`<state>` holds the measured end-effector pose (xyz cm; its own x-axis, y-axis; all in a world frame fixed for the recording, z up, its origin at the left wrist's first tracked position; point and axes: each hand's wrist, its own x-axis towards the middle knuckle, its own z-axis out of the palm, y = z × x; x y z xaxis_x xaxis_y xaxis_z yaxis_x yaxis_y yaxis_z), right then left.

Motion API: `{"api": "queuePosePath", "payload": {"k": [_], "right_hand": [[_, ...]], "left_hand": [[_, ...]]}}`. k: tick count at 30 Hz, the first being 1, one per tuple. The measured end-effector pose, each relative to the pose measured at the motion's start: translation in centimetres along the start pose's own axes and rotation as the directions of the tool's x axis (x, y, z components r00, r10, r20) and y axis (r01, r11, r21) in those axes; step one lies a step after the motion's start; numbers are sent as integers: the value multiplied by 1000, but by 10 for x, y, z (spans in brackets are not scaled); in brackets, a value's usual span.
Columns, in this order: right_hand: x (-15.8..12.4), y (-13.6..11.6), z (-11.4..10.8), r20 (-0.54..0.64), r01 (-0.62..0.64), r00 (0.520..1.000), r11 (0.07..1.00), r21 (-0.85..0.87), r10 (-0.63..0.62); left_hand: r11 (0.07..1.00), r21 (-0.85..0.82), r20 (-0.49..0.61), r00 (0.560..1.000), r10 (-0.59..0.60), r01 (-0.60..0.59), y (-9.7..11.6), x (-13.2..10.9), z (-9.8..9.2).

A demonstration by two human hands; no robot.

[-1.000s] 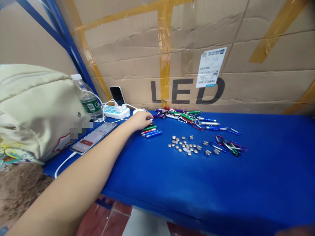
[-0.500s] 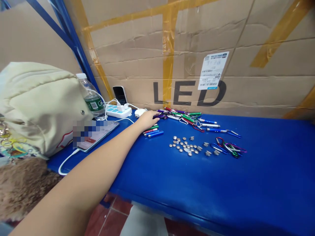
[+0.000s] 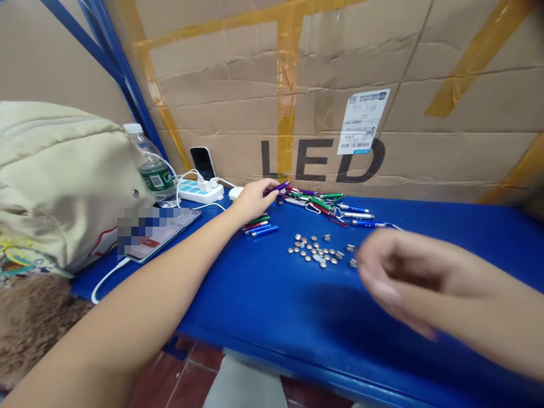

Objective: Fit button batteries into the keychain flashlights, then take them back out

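My left hand (image 3: 255,199) is closed on a purple pen-like tube (image 3: 281,186) at the left end of a pile of coloured tubes with carabiners (image 3: 317,202). Just below that hand lie several loose tubes, with a blue one (image 3: 266,230) in front. My right hand (image 3: 399,272), blurred by motion, hangs over the right part of the blue table with its fingers curled; whether it holds anything is hidden. Small round metal batteries (image 3: 315,249) are scattered between the hands. A few small metal clips (image 3: 350,247) lie beside them, near my right fingertips.
On the left are a cream bag (image 3: 63,175), a water bottle (image 3: 155,170), a phone (image 3: 170,229) on a white cable and a power strip (image 3: 199,191). A large cardboard box (image 3: 229,90) stands along the back of the blue table (image 3: 263,300).
My right hand has come in from the right, over the place where the loose carabiners showed. My left hand has lifted slightly with a purple tube in its fingers. The view has shifted a little.
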<state>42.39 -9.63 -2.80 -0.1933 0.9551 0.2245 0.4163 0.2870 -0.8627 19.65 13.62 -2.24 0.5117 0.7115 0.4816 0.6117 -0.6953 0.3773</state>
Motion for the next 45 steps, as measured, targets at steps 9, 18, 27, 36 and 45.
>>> {"api": "queuePosePath", "payload": {"k": [9,18,27,36,45], "right_hand": [[55,8,3,-68,-21,997,1000,-6,21],[50,-4,-7,64,4,998,990,-138,5],[46,-4,-2,9,-19,1000,984,-179,21],[46,-8,-1,90,91,995,781,-618,-45],[49,-5,2,16,79,995,685,-724,-97]], "left_hand": [[868,-388,221,883,415,-311,79,-43,-14],[917,-219,187,908,375,-334,93,-52,-26],[903,-317,268,886,380,-291,97,-55,-22],[861,-498,320,902,290,-100,103,-54,-20],[907,-409,333,910,248,-97,104,-58,-12]]}}
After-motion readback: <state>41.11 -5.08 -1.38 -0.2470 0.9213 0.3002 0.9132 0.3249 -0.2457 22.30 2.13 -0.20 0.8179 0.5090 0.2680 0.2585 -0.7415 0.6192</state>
